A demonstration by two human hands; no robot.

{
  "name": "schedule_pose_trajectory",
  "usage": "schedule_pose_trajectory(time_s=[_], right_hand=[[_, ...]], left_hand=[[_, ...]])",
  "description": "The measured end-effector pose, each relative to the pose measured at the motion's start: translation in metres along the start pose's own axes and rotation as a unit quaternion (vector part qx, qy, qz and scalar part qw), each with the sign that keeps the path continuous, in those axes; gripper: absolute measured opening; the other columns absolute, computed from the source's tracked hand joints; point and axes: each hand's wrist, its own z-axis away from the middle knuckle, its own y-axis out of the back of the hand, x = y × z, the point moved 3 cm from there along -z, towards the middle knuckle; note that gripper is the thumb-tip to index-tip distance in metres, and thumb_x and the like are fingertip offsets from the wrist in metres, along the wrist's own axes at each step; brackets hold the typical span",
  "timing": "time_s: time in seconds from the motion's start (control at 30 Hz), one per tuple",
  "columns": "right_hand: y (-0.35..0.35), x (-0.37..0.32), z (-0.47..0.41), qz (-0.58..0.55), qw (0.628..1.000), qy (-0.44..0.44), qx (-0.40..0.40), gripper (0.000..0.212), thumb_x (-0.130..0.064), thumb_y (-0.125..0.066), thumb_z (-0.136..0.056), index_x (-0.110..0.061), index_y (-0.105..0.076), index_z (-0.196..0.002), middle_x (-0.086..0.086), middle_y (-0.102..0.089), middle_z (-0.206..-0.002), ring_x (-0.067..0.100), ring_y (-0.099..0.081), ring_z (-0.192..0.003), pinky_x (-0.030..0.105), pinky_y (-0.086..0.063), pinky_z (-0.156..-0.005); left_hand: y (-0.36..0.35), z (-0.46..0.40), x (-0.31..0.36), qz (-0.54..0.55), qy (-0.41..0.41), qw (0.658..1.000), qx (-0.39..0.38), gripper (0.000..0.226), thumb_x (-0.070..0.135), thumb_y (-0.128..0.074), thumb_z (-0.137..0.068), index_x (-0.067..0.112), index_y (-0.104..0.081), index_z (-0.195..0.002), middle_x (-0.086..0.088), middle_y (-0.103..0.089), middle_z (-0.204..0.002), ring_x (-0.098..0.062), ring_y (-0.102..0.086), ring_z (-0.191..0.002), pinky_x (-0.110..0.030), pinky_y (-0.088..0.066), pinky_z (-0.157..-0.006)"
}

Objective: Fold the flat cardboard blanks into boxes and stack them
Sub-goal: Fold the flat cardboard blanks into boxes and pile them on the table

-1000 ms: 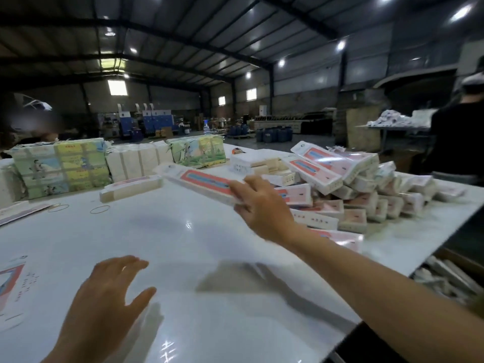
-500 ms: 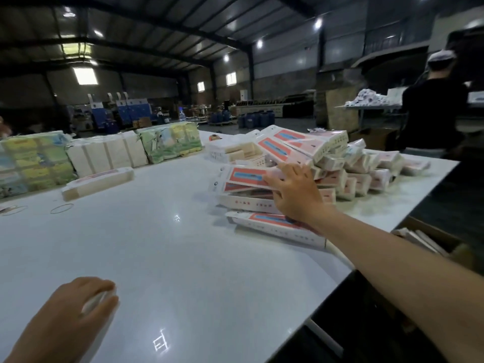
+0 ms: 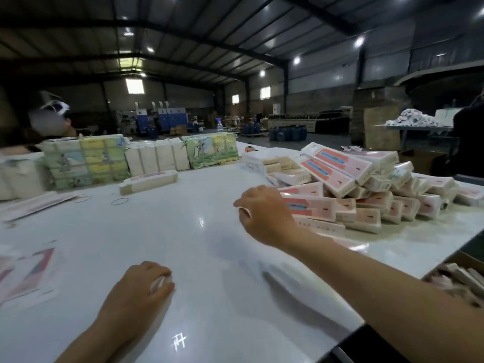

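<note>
From the head view, the right hand (image 3: 264, 216) hangs just beside the pile (image 3: 361, 195) of folded boxes at the table's (image 3: 209, 258) right end, fingers loosely curled and holding nothing that shows; a box seems just placed. The left hand (image 3: 141, 292) rests on the table near its front edge, curled round something small and white, too blurred to name. Flat blanks (image 3: 28, 273) lie at the left edge, well apart from both hands. The next move calls for reaching left for a blank. One box (image 3: 148, 181) lies alone mid-table, before wrapped bundles (image 3: 86, 161). Rubber bands (image 3: 120, 201) lie between; nothing blocks the reach.
</note>
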Motion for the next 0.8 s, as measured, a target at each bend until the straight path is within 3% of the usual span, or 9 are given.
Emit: schedule_pose_trajectory(time_s=[0.17, 0.4, 0.53, 0.6, 0.67, 0.73, 0.8], right_hand=[[-0.080, -0.084, 0.017, -0.027, 0.987, 0.065, -0.146, 0.029, -0.025, -0.043, -0.092, -0.020, -0.069, -0.104, 0.001, -0.063, -0.111, 0.024, -0.053, -0.105, 0.033, -0.041, -0.088], [-0.105, -0.084, 0.028, -0.104, 0.982, 0.035, -0.154, 0.024, -0.030, -0.047, -0.095, -0.033, -0.069, -0.103, -0.016, -0.058, -0.114, 0.007, -0.048, -0.107, 0.024, -0.040, -0.084], [-0.104, -0.089, 0.028, -0.118, 0.981, 0.032, -0.153, 0.019, -0.022, -0.057, -0.091, -0.028, -0.073, -0.101, -0.012, -0.061, -0.109, 0.011, -0.051, -0.105, 0.026, -0.039, -0.080], [-0.103, -0.089, 0.027, -0.125, 0.980, 0.023, -0.155, 0.017, -0.018, -0.062, -0.089, -0.022, -0.074, -0.099, -0.009, -0.063, -0.107, 0.015, -0.054, -0.102, 0.028, -0.040, -0.079], [-0.103, -0.092, 0.026, -0.129, 0.979, 0.016, -0.156, 0.015, -0.015, -0.066, -0.086, -0.017, -0.076, -0.097, -0.005, -0.065, -0.103, 0.018, -0.056, -0.098, 0.030, -0.041, -0.078], [-0.102, -0.095, 0.024, -0.129, 0.980, 0.010, -0.151, 0.013, -0.013, -0.068, -0.084, -0.016, -0.077, -0.093, -0.004, -0.065, -0.097, 0.019, -0.055, -0.091, 0.031, -0.041, -0.075], [-0.101, -0.097, 0.023, -0.131, 0.981, 0.006, -0.146, 0.011, -0.010, -0.071, -0.081, -0.014, -0.078, -0.089, -0.005, -0.061, -0.089, 0.019, -0.052, -0.084, 0.032, -0.040, -0.072]], left_hand=[[0.002, 0.006, 0.007, -0.031, 0.011, 0.999, 0.023, 0.022, 0.032, -0.052, -0.090, 0.024, -0.065, -0.107, 0.010, -0.058, -0.112, -0.011, -0.047, -0.108, -0.024, -0.037, -0.093], [0.007, 0.001, 0.005, -0.028, 0.054, 0.998, -0.009, 0.027, 0.034, -0.051, -0.087, 0.023, -0.066, -0.106, 0.001, -0.059, -0.115, -0.018, -0.050, -0.110, -0.031, -0.039, -0.085], [0.060, -0.016, -0.041, 0.014, 0.159, 0.987, 0.009, 0.030, 0.035, -0.056, -0.086, 0.023, -0.063, -0.113, 0.002, -0.060, -0.120, -0.019, -0.055, -0.110, -0.032, -0.045, -0.090], [0.107, -0.017, -0.086, -0.078, 0.245, 0.964, 0.062, 0.037, 0.036, -0.057, -0.086, 0.022, -0.057, -0.120, -0.001, -0.056, -0.127, -0.022, -0.051, -0.114, -0.034, -0.042, -0.092], [0.152, 0.000, -0.137, -0.180, 0.359, 0.912, 0.088, 0.052, 0.046, -0.060, -0.082, 0.017, -0.050, -0.124, -0.007, -0.049, -0.131, -0.026, -0.042, -0.121, -0.040, -0.037, -0.095], [0.178, 0.030, -0.185, -0.228, 0.465, 0.854, 0.052, 0.086, 0.067, -0.063, -0.072, 0.013, -0.038, -0.135, -0.013, -0.033, -0.142, -0.031, -0.026, -0.132, -0.047, -0.029, -0.102], [0.188, 0.051, -0.216, -0.250, 0.510, 0.823, 0.007, 0.115, 0.082, -0.060, -0.060, 0.013, -0.024, -0.144, -0.016, -0.018, -0.151, -0.034, -0.014, -0.139, -0.052, -0.021, -0.106]])
